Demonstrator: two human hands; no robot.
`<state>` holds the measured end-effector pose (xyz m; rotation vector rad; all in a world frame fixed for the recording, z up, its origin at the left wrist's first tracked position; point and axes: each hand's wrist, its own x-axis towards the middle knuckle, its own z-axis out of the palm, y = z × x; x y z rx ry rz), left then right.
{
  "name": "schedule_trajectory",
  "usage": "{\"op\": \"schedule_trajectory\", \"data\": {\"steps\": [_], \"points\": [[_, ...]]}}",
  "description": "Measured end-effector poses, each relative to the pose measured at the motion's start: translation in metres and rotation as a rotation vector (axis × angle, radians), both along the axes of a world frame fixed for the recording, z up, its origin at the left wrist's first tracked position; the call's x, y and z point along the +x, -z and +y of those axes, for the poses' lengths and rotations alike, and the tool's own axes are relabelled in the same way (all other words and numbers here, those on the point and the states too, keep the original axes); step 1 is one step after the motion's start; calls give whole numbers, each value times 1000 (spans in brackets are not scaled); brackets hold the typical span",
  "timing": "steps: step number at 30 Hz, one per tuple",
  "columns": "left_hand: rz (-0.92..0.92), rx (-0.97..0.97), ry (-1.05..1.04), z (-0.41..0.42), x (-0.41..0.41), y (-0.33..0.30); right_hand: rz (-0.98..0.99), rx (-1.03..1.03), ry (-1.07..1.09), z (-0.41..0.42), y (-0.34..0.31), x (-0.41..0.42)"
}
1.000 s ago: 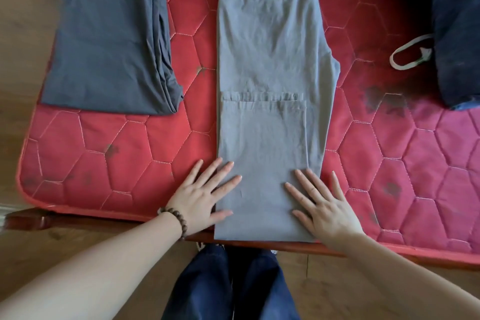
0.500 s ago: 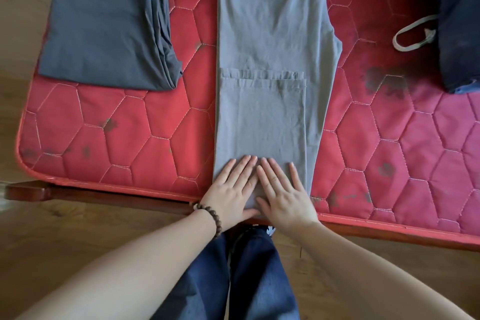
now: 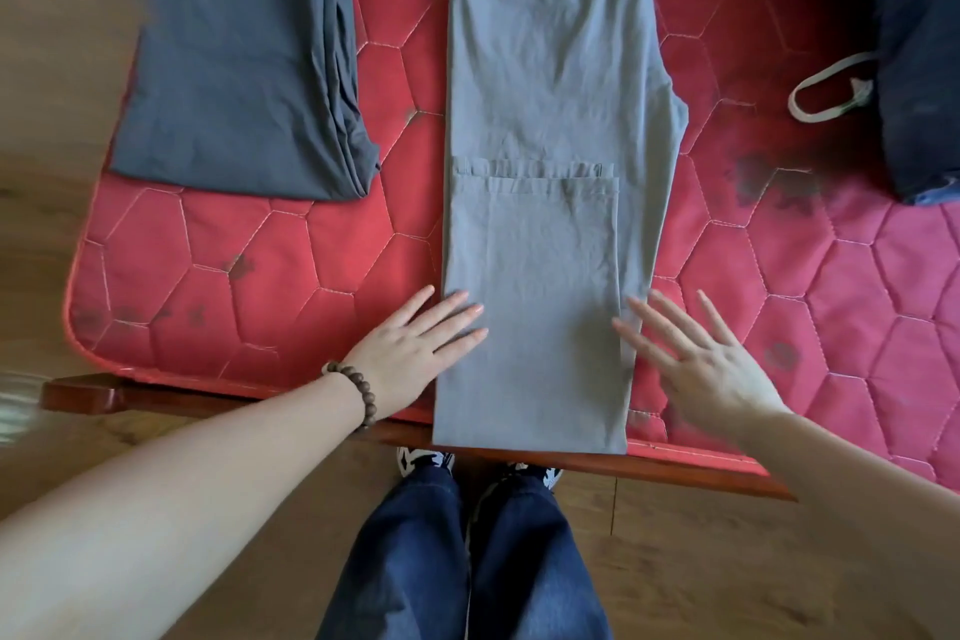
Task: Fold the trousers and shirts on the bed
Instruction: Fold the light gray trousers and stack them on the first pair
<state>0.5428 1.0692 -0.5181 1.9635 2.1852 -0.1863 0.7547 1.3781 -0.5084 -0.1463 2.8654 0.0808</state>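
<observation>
We see grey trousers [image 3: 550, 130] lying lengthwise on the red mattress [image 3: 249, 276], hems folded up, fold at the near edge. Left hand [image 3: 410, 353] flat, fingers spread on trousers' left edge; right hand [image 3: 696, 359] spread at the right edge. Folded dark garment [image 3: 234, 52] far left; bare mattress btwn. No legible labels.

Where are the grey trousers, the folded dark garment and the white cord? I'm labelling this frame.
grey trousers [image 3: 550, 68]: head view, upper leg.
folded dark garment [image 3: 234, 57]: head view, flat top.
white cord [image 3: 826, 91]: head view, loop.
</observation>
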Motion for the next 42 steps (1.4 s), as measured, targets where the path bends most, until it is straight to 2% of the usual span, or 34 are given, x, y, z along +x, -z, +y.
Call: {"op": "schedule_trajectory", "data": {"steps": [4,9,12,14,19,22,25,27,28,29,30,32,34,35,38,42], "points": [[100,69,-53,29,-52,0,24,60,77,38,-2,-45],[-41,28,-67,56,-67,3,-12,-9,-172,32,11,-87],[-172,-32,-153,55,-68,3,-54,-146,-155,32,10,-98],[-260,-6,-185,59,-69,0,-81,-260,-114,35,5,-105],[-477,37,-238,70,-89,-22,-274,-626,114,49,-25,-127],[-642,-50,-286,75,-103,-41,-532,-763,255,55,-57,-143],[-865,-167,-437,81,-117,-64,-787,-831,394,65,-88,-163],[-1167,-109,-620,86,-130,-75,-787,-836,473,78,-101,-178],[-1348,-56,-784,93,-137,-82,-738,-841,541,86,-103,-188],[-1474,23,-957,100,-145,-84,-658,-876,653,94,-101,-198],[-1512,99,-1113,110,-155,-85,-573,-940,799,102,-97,-209],[-1401,226,-1225,130,-172,-81,-414,-1133,1114,107,-89,-232],[-1404,220,-1375,146,-177,-72,-315,-1288,1320,102,-78,-250],[-1420,173,-1443,153,-176,-65,-313,-1267,1356,100,-70,-254],[-1385,130,-1527,159,-170,-41,-346,-977,1314,97,-45,-249],[-1158,230,-1474,162,-171,-22,-352,-933,1249,104,-32,-250]]}}
